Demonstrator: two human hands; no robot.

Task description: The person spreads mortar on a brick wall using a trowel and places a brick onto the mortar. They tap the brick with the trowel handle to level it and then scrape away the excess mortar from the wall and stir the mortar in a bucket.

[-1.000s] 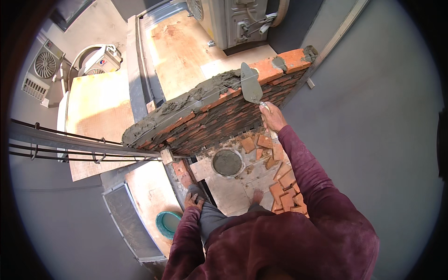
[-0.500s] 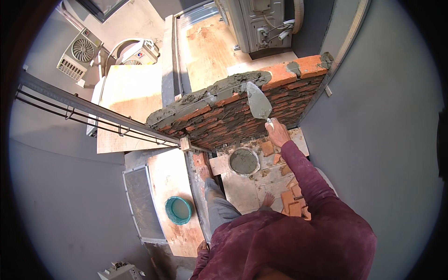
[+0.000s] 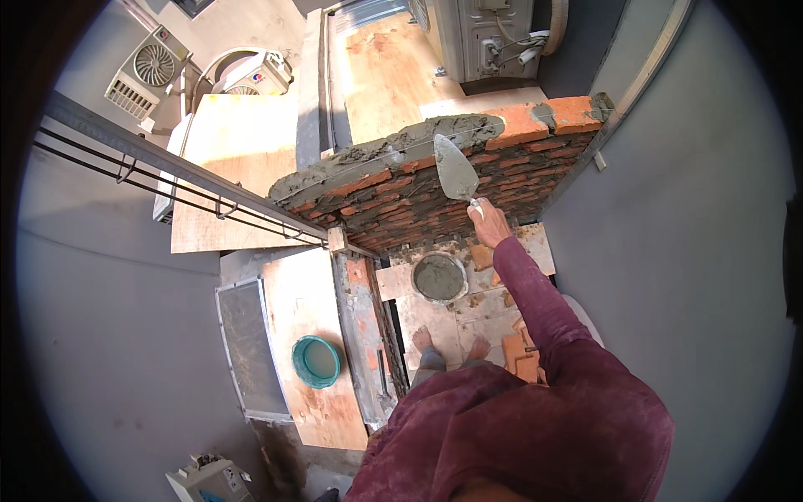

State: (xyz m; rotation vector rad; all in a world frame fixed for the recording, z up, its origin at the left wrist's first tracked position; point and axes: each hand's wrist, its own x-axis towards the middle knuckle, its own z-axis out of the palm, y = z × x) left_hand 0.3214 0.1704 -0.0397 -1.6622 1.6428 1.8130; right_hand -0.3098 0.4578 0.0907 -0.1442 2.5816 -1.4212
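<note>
My right hand (image 3: 491, 224) is closed round the handle of a pointed trowel (image 3: 456, 170). Its blade tilts up and to the left, with the tip close to the top edge of a brick wall (image 3: 519, 167). A thick bed of wet grey mortar (image 3: 376, 151) covers the left and middle part of the wall's top. At the right end, orange bricks (image 3: 523, 124) show bare, with mortar between them. A thin string (image 3: 335, 173) runs along the top. Below my right hand stands a round tub of mortar (image 3: 439, 278) on the floor. My left hand is out of sight.
Loose orange bricks (image 3: 520, 356) lie by my feet on the right. A teal bucket (image 3: 316, 362) of cloudy liquid stands on a plywood board at left. A long thin tool (image 3: 382, 372) lies on the ledge. A metal bar with rods (image 3: 184, 180) crosses the left side.
My left foot has come down from the ledge to the floor beside the right one. My left hand has left the view. The trowel has shifted slightly left along the wall.
</note>
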